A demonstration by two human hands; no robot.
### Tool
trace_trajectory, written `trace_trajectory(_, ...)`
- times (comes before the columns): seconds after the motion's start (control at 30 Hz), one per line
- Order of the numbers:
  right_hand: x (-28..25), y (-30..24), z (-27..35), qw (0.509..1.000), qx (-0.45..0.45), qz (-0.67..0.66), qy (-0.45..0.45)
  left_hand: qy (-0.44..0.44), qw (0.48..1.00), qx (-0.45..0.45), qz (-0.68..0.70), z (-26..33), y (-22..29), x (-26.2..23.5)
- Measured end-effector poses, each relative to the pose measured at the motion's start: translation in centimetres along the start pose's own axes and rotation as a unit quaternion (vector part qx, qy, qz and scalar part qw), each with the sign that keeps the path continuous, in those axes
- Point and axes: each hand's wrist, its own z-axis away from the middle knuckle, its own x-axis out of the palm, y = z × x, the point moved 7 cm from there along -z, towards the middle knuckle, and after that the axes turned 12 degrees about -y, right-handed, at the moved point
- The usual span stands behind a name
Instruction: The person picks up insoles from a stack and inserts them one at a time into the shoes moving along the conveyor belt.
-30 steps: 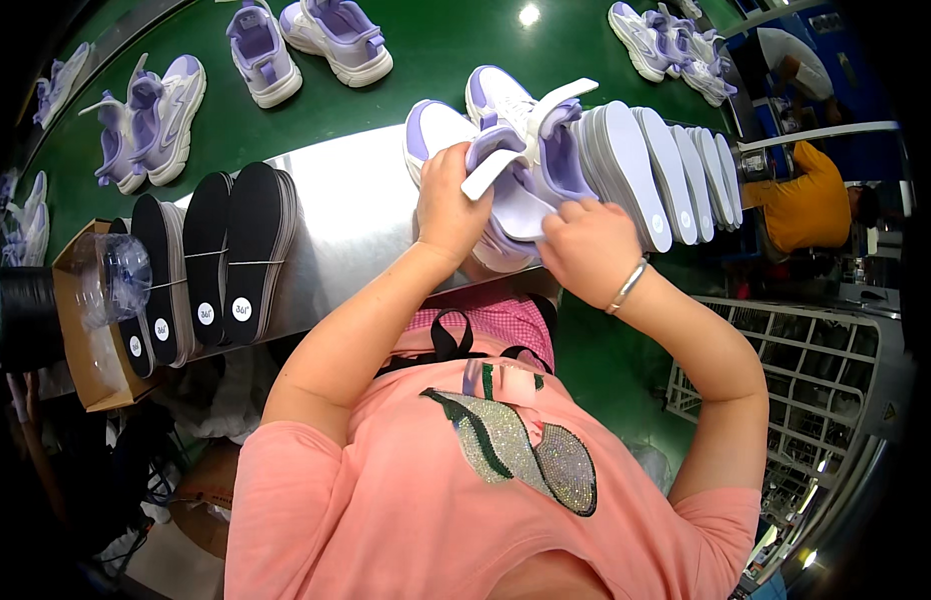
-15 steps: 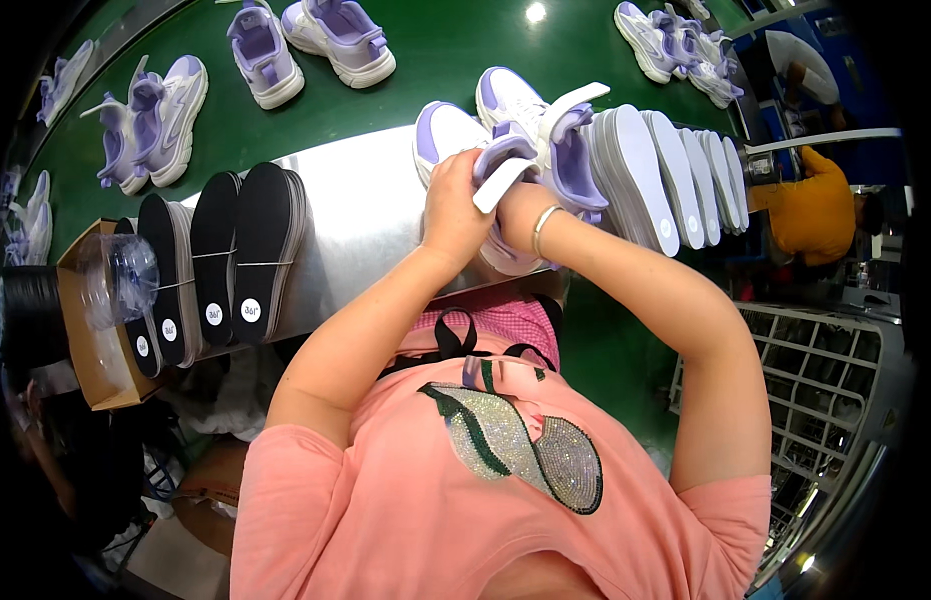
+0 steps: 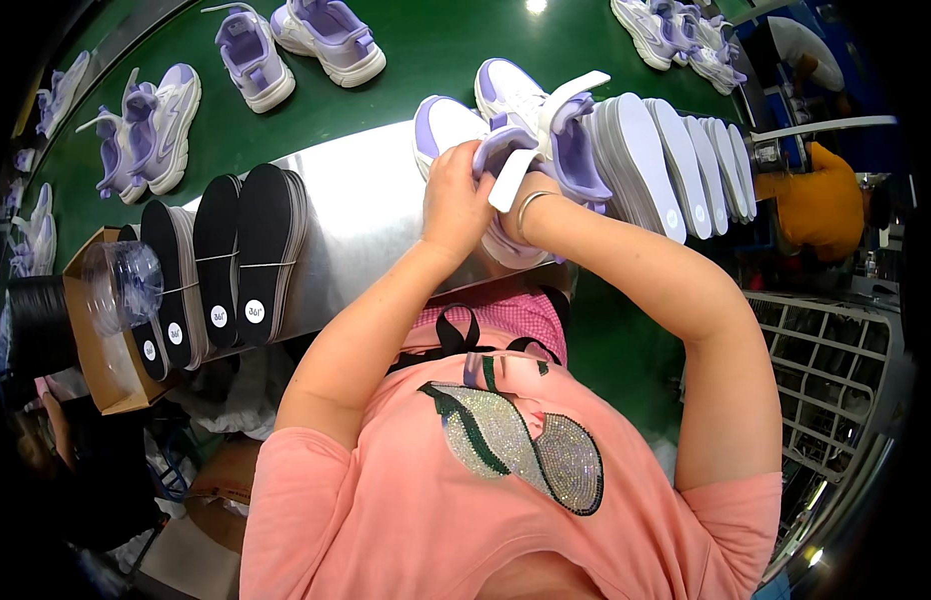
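A white and lilac sneaker (image 3: 452, 124) lies on the metal ledge in front of me, its white strap (image 3: 513, 180) hanging loose over the opening. My left hand (image 3: 454, 205) is closed around the near side of its upper. Into the opening reaches my right hand (image 3: 534, 188), a bracelet at its wrist; its fingers are hidden inside the shoe. A second matching sneaker (image 3: 508, 88) stands right beside it, strap pulled open toward the right. Stacked white insoles (image 3: 641, 165) stand to the right of the pair. Bundled black insoles (image 3: 269, 240) are on the left.
More lilac sneakers (image 3: 331, 42) sit on the green conveyor surface (image 3: 406, 60) beyond the metal ledge (image 3: 351, 190). A cardboard box (image 3: 96, 365) holding clear plastic is at the left end. A white wire rack (image 3: 826, 370) stands low right; a person in orange (image 3: 824, 210) is beyond.
My right hand has pushed farther into the sneaker, its bracelet now closer to the opening. The loose strap has tilted more upright. Sneakers on the green surface have shifted slightly left.
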Motion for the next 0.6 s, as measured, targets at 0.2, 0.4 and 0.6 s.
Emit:
trace_trajectory(0.2, 2.0, 0.8, 1.2, 0.990, -0.070, -0.110, -0.049, 0.014, 0.999, 0.041, -0.030, 0.3, 0.6, 0.0)
trace_trajectory(0.4, 5.4, 1.1, 0.6, 0.991, -0.095, -0.092, 0.004, 0.017, 0.997, 0.065, -0.024, -0.1, 1.1, -0.2)
trace_trajectory(0.6, 4.8, 1.3, 1.4, 0.977, -0.127, -0.159, 0.062, 0.015, 0.997, 0.071, 0.000, 1.0, 0.3, -0.3)
